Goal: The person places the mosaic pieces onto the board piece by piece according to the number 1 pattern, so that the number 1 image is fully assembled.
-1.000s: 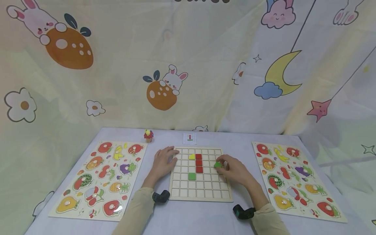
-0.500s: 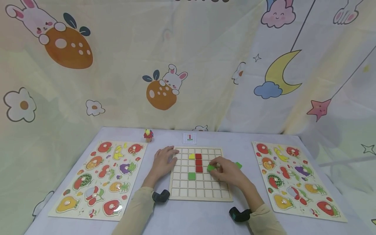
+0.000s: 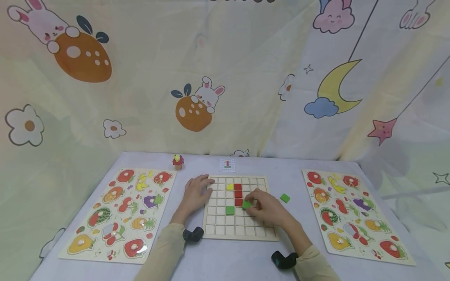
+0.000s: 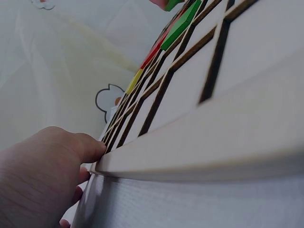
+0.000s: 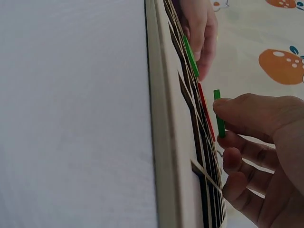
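Note:
In the head view, my left hand (image 3: 195, 194) rests on the upper left edge of a wooden grid board (image 3: 218, 231), touching its rim. My right hand (image 3: 265, 207) pinches a green square tile (image 3: 246, 204) above the board, just right of the red column. In the right wrist view this tile (image 5: 219, 114) stands between thumb and fingertip, apart from the grid. Red tiles (image 3: 238, 194) form a column in the grid. A yellow tile (image 3: 229, 187) sits left of the top red one. Another green tile (image 3: 230, 210) lies in a lower cell to the left.
A loose green tile (image 3: 285, 198) lies on the white table right of the board. Behind the board is a small pattern card (image 3: 227, 165), with a parrot figure (image 3: 178, 162) to its left. Fruit puzzle boards lie at left (image 3: 121, 214) and right (image 3: 355, 214).
My right hand has moved left across the grid with the green tile, close to the lowest red tile. The loose green tile on the table has come into view. My left hand stays still.

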`<state>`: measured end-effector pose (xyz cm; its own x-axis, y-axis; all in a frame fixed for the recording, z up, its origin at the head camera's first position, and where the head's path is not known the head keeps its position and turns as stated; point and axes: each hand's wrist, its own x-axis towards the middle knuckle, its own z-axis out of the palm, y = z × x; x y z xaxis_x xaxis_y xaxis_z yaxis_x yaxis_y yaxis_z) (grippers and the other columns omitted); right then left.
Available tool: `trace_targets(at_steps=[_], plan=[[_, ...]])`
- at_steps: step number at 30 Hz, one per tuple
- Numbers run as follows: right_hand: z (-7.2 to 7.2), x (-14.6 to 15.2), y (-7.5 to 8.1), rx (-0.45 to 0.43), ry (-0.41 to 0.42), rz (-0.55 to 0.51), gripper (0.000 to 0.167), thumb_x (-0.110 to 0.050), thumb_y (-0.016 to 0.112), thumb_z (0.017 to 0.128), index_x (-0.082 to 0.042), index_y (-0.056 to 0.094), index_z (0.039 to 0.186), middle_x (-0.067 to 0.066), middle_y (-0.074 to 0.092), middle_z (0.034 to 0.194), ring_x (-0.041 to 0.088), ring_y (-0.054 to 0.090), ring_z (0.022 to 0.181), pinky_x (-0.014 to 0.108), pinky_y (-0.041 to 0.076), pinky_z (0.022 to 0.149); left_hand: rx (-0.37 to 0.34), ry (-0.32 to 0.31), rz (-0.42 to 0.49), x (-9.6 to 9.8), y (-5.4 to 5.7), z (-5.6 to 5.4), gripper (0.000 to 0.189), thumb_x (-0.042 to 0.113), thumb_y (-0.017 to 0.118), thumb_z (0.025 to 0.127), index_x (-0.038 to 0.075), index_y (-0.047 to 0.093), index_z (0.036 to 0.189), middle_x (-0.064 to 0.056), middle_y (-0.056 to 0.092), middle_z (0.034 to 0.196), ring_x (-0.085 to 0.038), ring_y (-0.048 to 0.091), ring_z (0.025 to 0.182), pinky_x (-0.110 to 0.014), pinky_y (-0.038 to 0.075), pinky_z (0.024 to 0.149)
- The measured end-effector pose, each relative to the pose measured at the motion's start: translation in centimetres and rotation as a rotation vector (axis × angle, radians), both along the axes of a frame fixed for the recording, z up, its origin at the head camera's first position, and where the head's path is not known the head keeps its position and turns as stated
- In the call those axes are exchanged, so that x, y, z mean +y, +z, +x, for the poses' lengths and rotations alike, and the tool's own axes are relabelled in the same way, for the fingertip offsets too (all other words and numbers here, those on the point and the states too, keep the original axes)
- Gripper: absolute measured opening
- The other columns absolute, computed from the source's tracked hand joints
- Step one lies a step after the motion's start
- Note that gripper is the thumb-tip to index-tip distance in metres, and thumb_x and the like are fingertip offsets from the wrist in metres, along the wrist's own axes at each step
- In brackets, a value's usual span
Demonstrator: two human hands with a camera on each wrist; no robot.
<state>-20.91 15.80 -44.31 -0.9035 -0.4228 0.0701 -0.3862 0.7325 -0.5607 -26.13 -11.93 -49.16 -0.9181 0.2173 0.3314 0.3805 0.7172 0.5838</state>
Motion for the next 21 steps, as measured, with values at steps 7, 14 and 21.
trace_targets(at_steps=[7,14,21], plan=[[0.3,-0.7,-0.2,-0.008,0.019,0.012,0.024,-0.028,0.073,0.082,-0.025,0.065,0.105,-0.015,0.059,0.094,0.005,0.050,0.068,0.019,0.044,0.059,0.021,0.008,-0.029,0.1,0.0,0.0,0.028,0.020,0.061,0.089,0.017,0.065,0.117,-0.011,0.053,0.137,-0.032,0.044,0.132,-0.062,0.021,0.111],[0.5,-1.3,-0.3,0.002,0.032,0.035,0.024,-0.027,0.073,0.082,-0.022,0.067,0.104,-0.012,0.061,0.095,0.005,0.048,0.062,0.019,0.042,0.056,-0.008,0.011,-0.037,0.0,0.1,0.0,0.029,0.022,0.060,0.090,0.019,0.063,0.119,-0.009,0.052,0.138,-0.030,0.042,0.134,-0.060,0.019,0.113],[0.7,-1.8,-0.2,0.015,0.053,0.063,0.023,-0.028,0.072,0.082,-0.022,0.067,0.104,-0.011,0.060,0.100,0.004,0.048,0.064,0.019,0.042,0.056,-0.005,0.018,-0.030,0.0,0.0,0.0,0.028,0.022,0.060,0.091,0.019,0.064,0.119,-0.009,0.053,0.138,-0.030,0.042,0.134,-0.060,0.019,0.113]])
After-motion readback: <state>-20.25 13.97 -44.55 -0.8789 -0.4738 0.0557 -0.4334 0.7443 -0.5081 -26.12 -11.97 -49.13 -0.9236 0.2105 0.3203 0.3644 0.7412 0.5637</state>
